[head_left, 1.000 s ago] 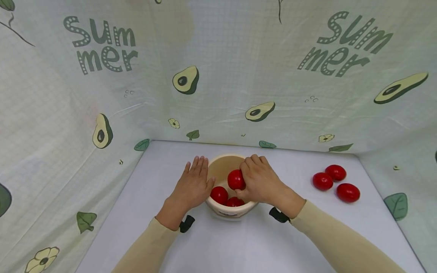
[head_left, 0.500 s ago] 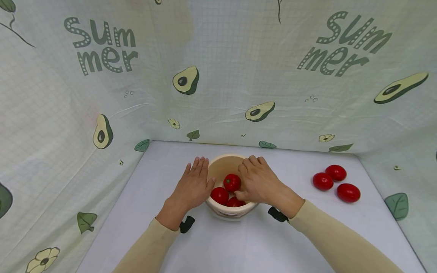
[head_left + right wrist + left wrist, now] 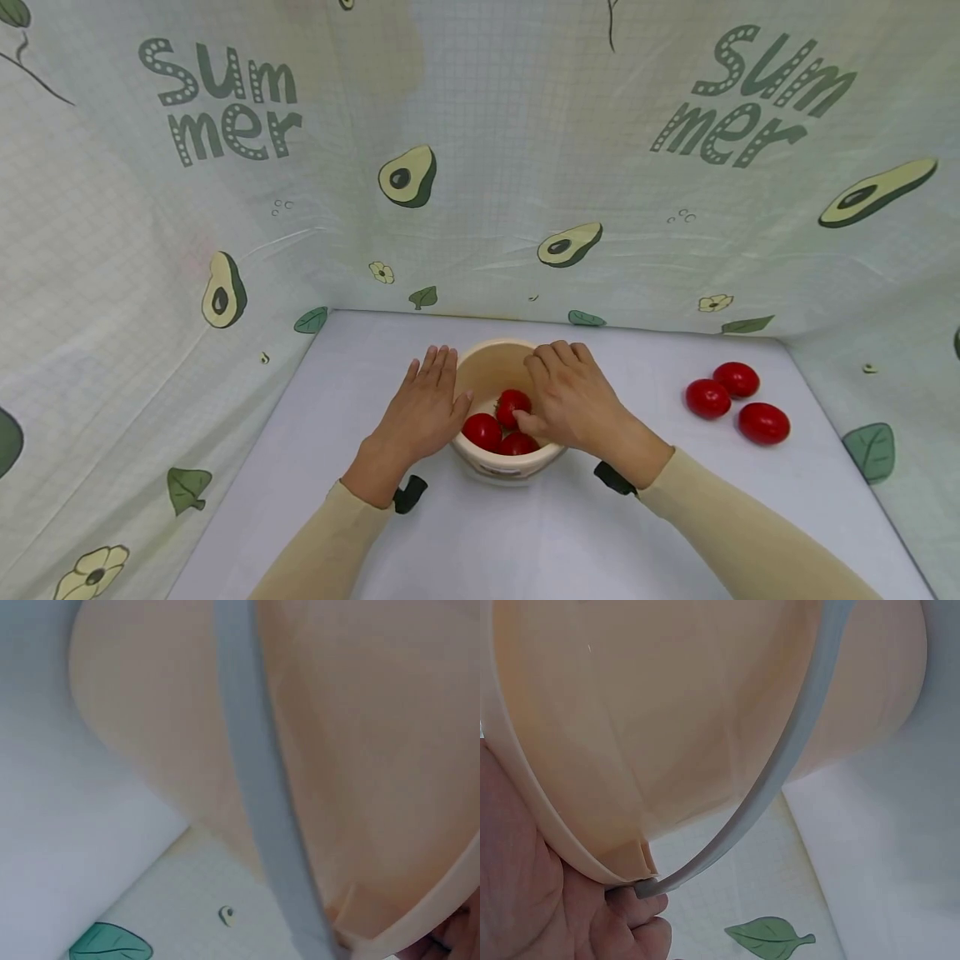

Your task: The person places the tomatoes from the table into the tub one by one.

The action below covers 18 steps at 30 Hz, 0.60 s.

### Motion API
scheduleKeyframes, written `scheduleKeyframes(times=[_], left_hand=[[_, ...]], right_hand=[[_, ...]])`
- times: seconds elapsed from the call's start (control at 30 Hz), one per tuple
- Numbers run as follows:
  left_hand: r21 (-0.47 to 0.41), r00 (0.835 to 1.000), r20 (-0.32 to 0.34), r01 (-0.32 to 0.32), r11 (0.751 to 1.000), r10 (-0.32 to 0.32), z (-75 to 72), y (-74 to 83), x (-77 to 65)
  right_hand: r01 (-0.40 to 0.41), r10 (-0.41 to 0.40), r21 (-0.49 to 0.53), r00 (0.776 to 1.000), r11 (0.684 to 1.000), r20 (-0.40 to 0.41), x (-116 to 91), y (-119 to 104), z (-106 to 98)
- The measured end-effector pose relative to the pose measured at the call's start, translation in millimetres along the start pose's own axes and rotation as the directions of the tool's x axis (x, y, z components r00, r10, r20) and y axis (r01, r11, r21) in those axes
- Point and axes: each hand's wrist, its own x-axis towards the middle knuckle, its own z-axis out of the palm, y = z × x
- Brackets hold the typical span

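A cream bucket (image 3: 491, 367) stands mid-table; a grey handle (image 3: 780, 761) crosses its side in the left wrist view. Inside it lie three red tomatoes: a back one (image 3: 512, 407), a left one (image 3: 482, 431) and a front one (image 3: 517, 443). My left hand (image 3: 426, 408) rests at the bucket's left rim, fingers straight and thumb over the edge. Over the right rim reaches my right hand (image 3: 573, 396), its fingers bent and its thumb in front of the back tomato. I see nothing in its grasp; the palm is hidden.
Three more red tomatoes lie at the table's right: a back one (image 3: 737, 379), a left one (image 3: 708, 398) and a front one (image 3: 763, 423). A patterned cloth (image 3: 480, 167) hangs behind and around the white tabletop (image 3: 480, 542).
The tomato that was at my right hand's fingers has dropped lower into the bucket, beside the other two. Both hands have stayed nearly in place.
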Motion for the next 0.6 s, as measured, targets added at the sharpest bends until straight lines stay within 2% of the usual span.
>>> scheduleKeyframes(times=[0.13, 0.3, 0.6], left_hand=[[-0.008, 1.000, 0.000, 0.000, 1.000, 0.000, 0.6, -0.1, 0.0], [-0.019, 1.000, 0.002, 0.000, 1.000, 0.000, 0.0, 0.1, 0.0], [-0.026, 1.000, 0.007, -0.004, 1.000, 0.004, -0.8, 0.1, 0.4]], right_hand=[[-0.021, 0.023, 0.027, 0.997, 0.999, -0.071, -7.3, 8.9, -0.4], [-0.089, 0.095, 0.055, 0.989, 0.995, -0.117, -23.1, 32.4, -3.0], [-0.202, 0.202, 0.010, 0.970, 0.979, -0.132, -72.7, 81.0, -4.9]])
